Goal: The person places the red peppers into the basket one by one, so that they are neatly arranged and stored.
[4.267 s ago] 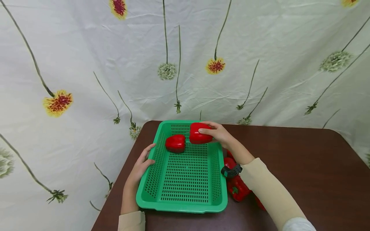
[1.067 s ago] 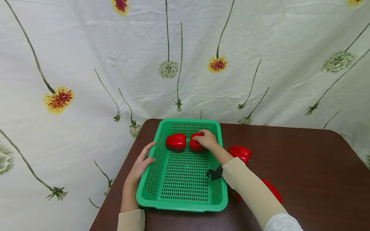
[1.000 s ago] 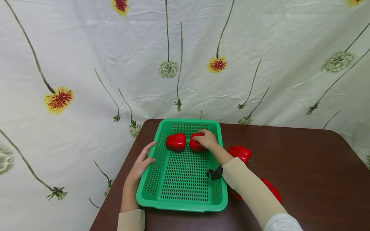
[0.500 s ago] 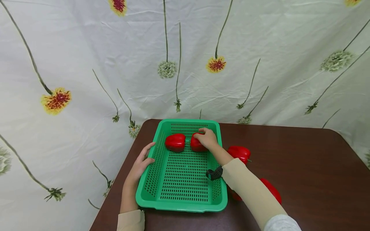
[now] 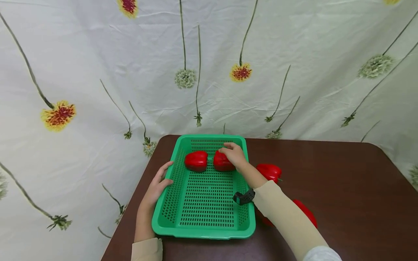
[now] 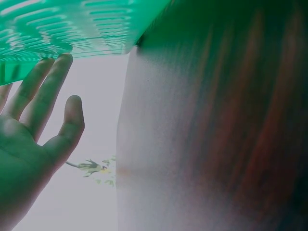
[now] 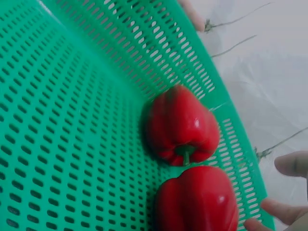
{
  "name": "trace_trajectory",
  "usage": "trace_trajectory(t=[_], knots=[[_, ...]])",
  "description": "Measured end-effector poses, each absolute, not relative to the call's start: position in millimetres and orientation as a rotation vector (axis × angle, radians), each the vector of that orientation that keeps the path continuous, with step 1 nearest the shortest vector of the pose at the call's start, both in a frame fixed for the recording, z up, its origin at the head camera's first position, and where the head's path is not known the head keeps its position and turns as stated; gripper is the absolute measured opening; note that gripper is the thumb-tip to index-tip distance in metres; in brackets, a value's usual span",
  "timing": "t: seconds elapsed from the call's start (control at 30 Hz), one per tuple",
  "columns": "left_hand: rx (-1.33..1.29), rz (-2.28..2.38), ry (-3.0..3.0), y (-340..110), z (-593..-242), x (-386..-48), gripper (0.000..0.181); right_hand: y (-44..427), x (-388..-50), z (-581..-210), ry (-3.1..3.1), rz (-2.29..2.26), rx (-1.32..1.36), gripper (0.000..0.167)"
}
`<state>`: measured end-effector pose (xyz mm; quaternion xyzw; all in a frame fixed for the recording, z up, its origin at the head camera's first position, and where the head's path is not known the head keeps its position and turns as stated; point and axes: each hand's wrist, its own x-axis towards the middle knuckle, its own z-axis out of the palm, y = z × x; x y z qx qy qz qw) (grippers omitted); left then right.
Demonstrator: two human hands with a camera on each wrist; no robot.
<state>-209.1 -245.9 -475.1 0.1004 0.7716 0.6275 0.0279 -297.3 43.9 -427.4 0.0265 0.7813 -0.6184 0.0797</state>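
Note:
A green perforated plastic basket sits on the table, with two red bell peppers side by side at its far end. My left hand rests at the basket's left side; in the left wrist view its fingers are nearly straight against the basket wall. Over the right-hand bell pepper hovers my right hand. The right wrist view shows its spread fingers apart from that pepper. The left-hand bell pepper lies untouched, its green stem visible in the right wrist view.
Outside the basket's right wall lie more red bell peppers: one near the wall, one beyond the right sleeve, another partly hidden under that arm. A flower-printed white cloth hangs behind the dark brown table.
Earlier my right hand held the second bell pepper above the basket. It lowered the pepper beside the first, then loosened its fingers and rose slightly off it. My left hand stayed at the basket.

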Motion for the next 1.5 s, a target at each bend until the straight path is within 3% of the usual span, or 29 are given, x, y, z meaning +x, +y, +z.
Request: trace_trajectory(t=[0.4, 0.77, 1.5], knots=[[0.334, 1.937, 2.394, -247, -476, -210, 0.064, 59, -282, -411, 2.215, -1.914, 0.046, 0.053], [0.326, 1.939, 2.385, -245, -473, -209, 0.063, 106, -263, -399, 1.912, -2.107, -0.157, 0.058], [0.395, 1.99, 2.309, -248, -473, -210, 0.065, 184, -247, -417, 2.13, -1.956, -0.08, 0.052]])
